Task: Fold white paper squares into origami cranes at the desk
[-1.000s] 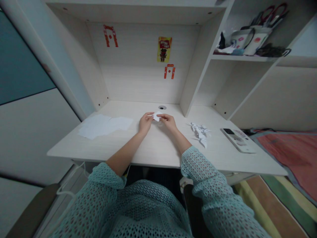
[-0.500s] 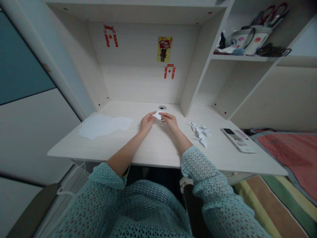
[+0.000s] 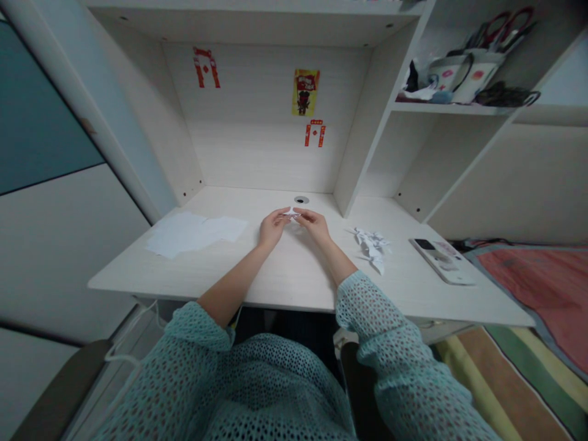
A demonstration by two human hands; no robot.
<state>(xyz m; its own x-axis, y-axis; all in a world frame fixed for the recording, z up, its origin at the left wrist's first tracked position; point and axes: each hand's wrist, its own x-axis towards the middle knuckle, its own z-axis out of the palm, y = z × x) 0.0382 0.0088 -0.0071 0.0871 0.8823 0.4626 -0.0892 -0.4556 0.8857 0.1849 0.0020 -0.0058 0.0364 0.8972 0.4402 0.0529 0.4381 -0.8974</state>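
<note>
Between my two hands, just above the desk (image 3: 285,275), is a small folded piece of white paper (image 3: 292,214). My left hand (image 3: 274,226) pinches its left side and my right hand (image 3: 314,223) its right side. Fingers cover much of the paper, so its exact shape is hard to make out. On the desk to the right lies a pile of folded white paper pieces (image 3: 371,245), some with pointed ends. Flat sheets of white paper (image 3: 193,233) are spread on the left.
A phone (image 3: 441,261) lies right of the folded pile. Behind my hands is a round cable hole (image 3: 301,200) in the desk. An upright shelf panel (image 3: 383,116) rises at the right; cups (image 3: 478,73) with scissors and pens stand on the shelf above.
The paper between my fingers has tilted or been folded, and less of its white face shows. Both hands have stayed in nearly the same place.
</note>
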